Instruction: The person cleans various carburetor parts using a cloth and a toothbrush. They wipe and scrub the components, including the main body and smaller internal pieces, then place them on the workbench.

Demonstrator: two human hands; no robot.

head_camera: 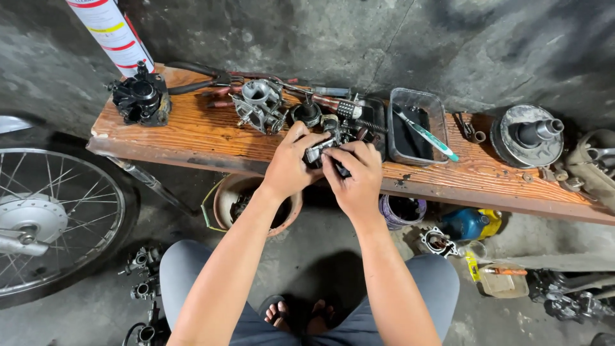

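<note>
The small metal part (322, 151) is mostly buried between the left hand (289, 163) and right hand (354, 176), so its shape can't be made out. The right fingertips are tucked out of sight behind it. Up at the bench's (192, 138) far left corner, the spray can (114, 35) is chopped off by the top edge. The spoked wheel (48, 218) runs off the left edge. At the bench's right end, a grey part (599, 166) slips past the right edge. Small bits near the drum (526, 136) are too tiny to tell.

Orange-brown wooden plank (211, 138), teal-handled toothbrush (428, 135)
</note>
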